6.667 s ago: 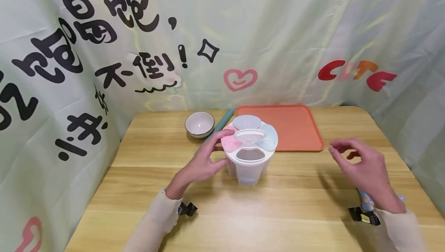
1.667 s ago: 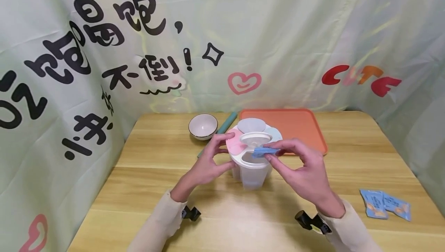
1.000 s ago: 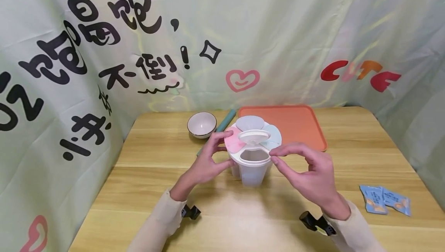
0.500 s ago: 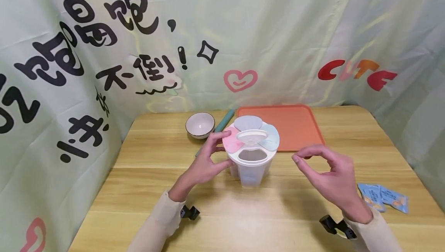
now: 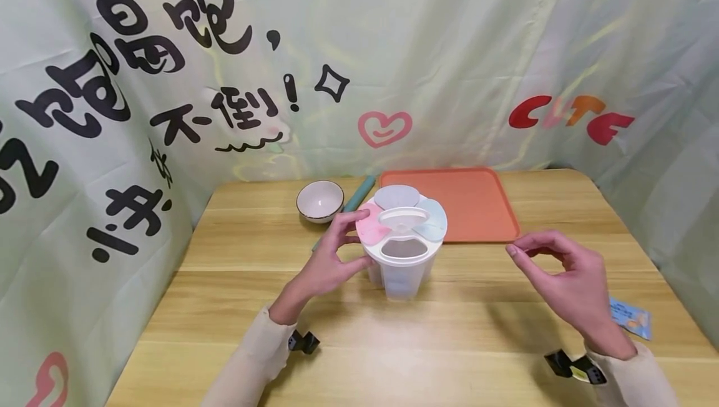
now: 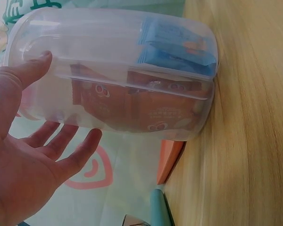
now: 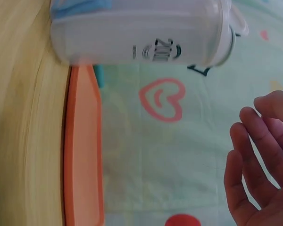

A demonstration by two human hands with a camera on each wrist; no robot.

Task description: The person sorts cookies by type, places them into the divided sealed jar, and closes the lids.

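A clear plastic divided storage container [image 5: 401, 282] stands upright mid-table, with pink, lavender and pale blue lids; its front white lid [image 5: 403, 218] is raised. My left hand [image 5: 331, 260] holds the container's left side between thumb and fingers. Through its wall, the left wrist view shows blue packets [image 6: 179, 44] at the bottom of one compartment and brown packets [image 6: 151, 106] in the adjoining one. My right hand [image 5: 567, 288] hovers at the right, empty, fingers loosely bent with thumb and index close together. A blue snack packet [image 5: 631, 318] lies partly hidden behind the right wrist.
Behind the container lies an orange tray [image 5: 477, 204]. At the back left are a white dark-rimmed bowl [image 5: 320, 201] and a teal stick [image 5: 361, 193], partly hidden by the left hand. Printed cloth [image 5: 449, 70] hangs around the wooden table [image 5: 253, 241].
My right hand held a blue packet over the raised-lid compartment, let it drop in, then moved right toward the remaining packets. My left hand stayed on the container.
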